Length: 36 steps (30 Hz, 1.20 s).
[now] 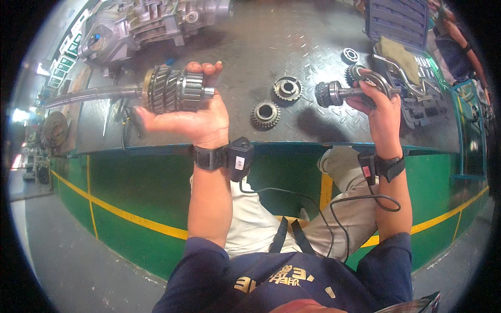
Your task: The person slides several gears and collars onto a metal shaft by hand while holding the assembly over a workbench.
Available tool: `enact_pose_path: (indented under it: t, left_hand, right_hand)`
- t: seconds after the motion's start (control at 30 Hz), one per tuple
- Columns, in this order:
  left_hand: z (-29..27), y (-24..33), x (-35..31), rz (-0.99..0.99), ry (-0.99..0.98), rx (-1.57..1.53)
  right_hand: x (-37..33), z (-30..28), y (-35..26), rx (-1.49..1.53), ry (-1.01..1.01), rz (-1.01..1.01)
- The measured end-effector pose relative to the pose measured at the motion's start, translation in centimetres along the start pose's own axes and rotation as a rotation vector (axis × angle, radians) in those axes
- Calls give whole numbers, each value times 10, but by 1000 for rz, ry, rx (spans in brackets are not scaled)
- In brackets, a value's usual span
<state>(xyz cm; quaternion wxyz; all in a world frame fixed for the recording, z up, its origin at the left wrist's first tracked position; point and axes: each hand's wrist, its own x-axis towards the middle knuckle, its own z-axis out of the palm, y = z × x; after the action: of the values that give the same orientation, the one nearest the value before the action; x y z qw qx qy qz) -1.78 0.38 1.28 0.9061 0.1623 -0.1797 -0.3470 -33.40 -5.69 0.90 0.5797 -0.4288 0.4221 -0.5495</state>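
Observation:
My left hand (201, 117) is closed around a gear shaft (169, 91) that carries several helical gears, a brass-coloured ring and a splined end. Its long bare end points left, and the whole shaft lies roughly level above the table. On the right, my right hand (383, 107) grips a second, shorter gear shaft (347, 93), with a small helical gear at its left end and a larger wheel by my fingers. Between the hands, two loose gear rings (288, 88) lie on the table, the nearer toothed gear (265, 114) flat with its bore upward.
A metal workbench (255, 47) with a tread-plate top bears it all. A large gearbox casing (151, 26) stands at the back left. At the right are a bearing (350, 55), a grey plastic case (396, 23), a cloth (399, 57) and a tool tray (430, 110). Another person's arm (462, 36) shows far right.

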Motion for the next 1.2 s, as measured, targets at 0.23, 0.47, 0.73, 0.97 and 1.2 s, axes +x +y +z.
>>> enact_pose_path:
  t: [0.23, 0.47, 0.73, 0.97, 1.2]
  left_hand:
    - [5, 0, -2, 27, -51, 59]
    - [7, -7, -10, -46, -39, -62]
    - [12, -7, -12, -22, -9, -19]
    - [14, -8, -13, -20, -55, -1]
    - [5, -12, -10, -5, -107, -4]
  right_hand:
    - [11, 12, -8, -1053, -37, -277]
    - [3, 15, -5, -1088, -125, -391]
    - [6, 24, -1, -939, -16, -485]
    - [13, 20, -1, -1039, -18, -496]
    - [5, 35, -24, -675, 67, -480]
